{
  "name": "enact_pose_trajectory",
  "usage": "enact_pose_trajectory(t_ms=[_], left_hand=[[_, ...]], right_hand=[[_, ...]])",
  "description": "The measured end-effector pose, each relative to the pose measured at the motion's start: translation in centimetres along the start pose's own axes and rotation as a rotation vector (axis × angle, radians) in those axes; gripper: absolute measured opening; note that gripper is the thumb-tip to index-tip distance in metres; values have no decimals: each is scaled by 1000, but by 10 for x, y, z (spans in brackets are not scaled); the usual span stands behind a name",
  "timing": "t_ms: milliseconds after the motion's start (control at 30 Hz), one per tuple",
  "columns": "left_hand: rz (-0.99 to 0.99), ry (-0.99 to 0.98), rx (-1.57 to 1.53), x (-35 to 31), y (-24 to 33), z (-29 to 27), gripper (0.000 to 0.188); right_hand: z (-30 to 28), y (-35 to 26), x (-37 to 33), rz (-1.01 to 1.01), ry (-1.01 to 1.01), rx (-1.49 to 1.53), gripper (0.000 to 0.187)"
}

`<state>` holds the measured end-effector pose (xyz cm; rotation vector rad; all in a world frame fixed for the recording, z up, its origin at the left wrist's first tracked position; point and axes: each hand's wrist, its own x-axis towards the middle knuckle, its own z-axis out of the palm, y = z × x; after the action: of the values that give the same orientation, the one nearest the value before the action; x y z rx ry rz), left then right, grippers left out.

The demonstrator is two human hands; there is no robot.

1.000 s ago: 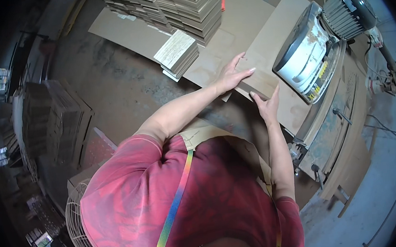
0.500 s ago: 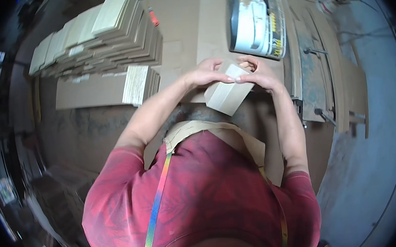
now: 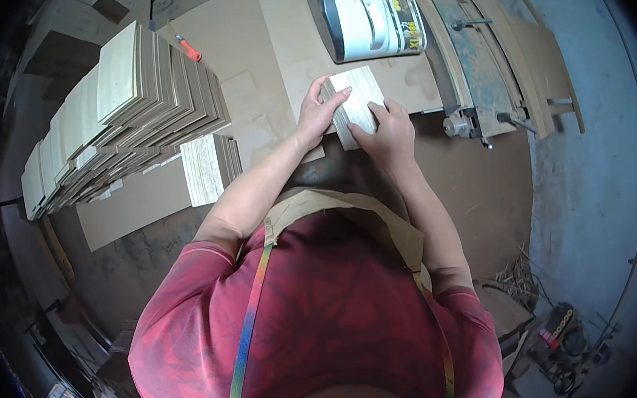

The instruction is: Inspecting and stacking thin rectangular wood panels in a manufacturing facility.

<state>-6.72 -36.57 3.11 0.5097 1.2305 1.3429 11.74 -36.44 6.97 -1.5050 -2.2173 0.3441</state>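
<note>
Both hands are clamped on a small stack of thin boards (image 3: 359, 91), one at each side, with the stack between them. The left hand (image 3: 317, 114) has its thumb laid over the pale, grained top face, its fingers along the left side; the right hand (image 3: 390, 130) grips the right side, thumb near the lower end. The boards sit tilted at the front edge of the counter (image 3: 242, 65) (whether they bear on it or hang just above, I cannot tell).

Just beyond the held boards stands a machine with a white housing (image 3: 371, 16) and a dark rim. To the left of the left hand, near that forearm, a short block of boards (image 3: 201, 170) stands at the front of the counter. Farther left and behind it, a large, uneven pile of boards (image 3: 120, 76) slants away in rows, and a red-handled tool (image 3: 188, 48) lies just past its far right end. Right of the machine runs a worn blue-grey plate (image 3: 464, 46) bearing dark clamp handles (image 3: 473, 24).
</note>
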Motion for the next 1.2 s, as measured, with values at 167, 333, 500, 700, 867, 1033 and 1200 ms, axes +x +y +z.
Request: enact_pose_trajectory(t_ms=[167,333,500,700,867,1033,1200], left_hand=[[-41,-99,65,12,-6,-23,64],[129,-185,215,16,-14,-47,59],[173,-222,289,11,-13,-61,56],[43,-16,380,-1,0,-34,51],[88,128,538,7,4,-24,46],[136,126,569,0,7,-27,42],[35,-37,360,-2,16,-49,41]], right_hand=[[-12,9,-4,-12,149,62,50],[-10,81,-3,10,265,-24,48],[44,126,24,-48,304,-362,46],[80,122,72,-131,359,-223,48],[38,46,45,-264,132,221,53],[7,45,-1,-209,132,43,58],[30,116,-11,-63,180,-204,57]])
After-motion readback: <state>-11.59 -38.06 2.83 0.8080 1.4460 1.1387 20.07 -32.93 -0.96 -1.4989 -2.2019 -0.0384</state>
